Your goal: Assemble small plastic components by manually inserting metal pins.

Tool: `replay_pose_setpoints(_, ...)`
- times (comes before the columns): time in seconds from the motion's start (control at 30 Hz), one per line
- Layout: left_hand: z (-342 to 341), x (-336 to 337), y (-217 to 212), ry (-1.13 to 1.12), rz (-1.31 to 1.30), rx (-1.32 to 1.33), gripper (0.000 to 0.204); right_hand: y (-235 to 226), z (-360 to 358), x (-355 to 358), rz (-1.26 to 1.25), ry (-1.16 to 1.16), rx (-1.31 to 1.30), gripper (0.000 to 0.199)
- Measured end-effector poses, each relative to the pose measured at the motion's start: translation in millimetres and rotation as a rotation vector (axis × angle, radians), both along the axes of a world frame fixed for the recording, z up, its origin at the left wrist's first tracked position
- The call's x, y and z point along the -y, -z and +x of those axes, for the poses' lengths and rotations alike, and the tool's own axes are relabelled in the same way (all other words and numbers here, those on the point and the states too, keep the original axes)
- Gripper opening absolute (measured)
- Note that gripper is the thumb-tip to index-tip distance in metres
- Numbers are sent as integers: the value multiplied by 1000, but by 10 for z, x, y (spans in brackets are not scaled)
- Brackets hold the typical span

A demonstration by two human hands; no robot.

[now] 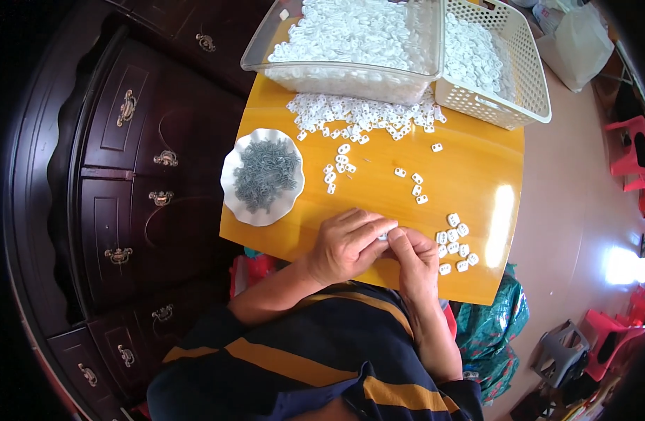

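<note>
My left hand (349,244) and my right hand (412,258) meet above the table's near edge, fingertips pinched together. Between them shows a bit of a small white plastic piece (383,237), mostly covered by the fingers. To the right of my right hand lies a group of white oval pieces (453,237). Farther off are several small white two-holed pieces (417,188) and another little cluster of white pieces (341,160). On the left, a white scalloped bowl (229,184) holds a heap of small grey metal pins or screws (265,172).
At the table's far side stand a clear plastic bin (350,72) and a cream perforated basket (494,107), both filled with white pieces. Loose white pieces (364,112) spread before the bin. A dark wooden cabinet (108,168) rises at left; stools (561,351) stand at right.
</note>
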State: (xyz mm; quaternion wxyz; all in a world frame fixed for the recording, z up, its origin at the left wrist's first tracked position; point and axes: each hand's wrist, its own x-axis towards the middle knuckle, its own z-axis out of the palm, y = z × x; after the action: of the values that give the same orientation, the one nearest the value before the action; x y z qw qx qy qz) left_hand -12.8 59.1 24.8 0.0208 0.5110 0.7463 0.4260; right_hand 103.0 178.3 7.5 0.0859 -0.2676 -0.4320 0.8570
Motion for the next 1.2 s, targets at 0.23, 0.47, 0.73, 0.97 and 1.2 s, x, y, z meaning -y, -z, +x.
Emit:
replay_pose_setpoints(0.23, -237, 111, -102, -40, -72, -18, 32, -198, -2, -197, 597, -43, 143, 19)
replay_pose_setpoints(0.47, -653, 228, 75, -237, -186, -192, 20, -271, -57, -449, 1257, -22, 274, 7)
replay_pose_setpoints(0.73, -836, 175, 163, -111, -279, -283, 13, -239, 24, -534, 1321, -119, 343, 8)
replay_pose_setpoints(0.97, -910, 100, 239, -55, -349, -367, 13, -248, 22, -591, 1381, -151, 406, 5)
replay_pose_setpoints(1.2, -674, 251, 178, 50, -240, -339, 11, -309, -481, -299, 1411, -176, 175, 9)
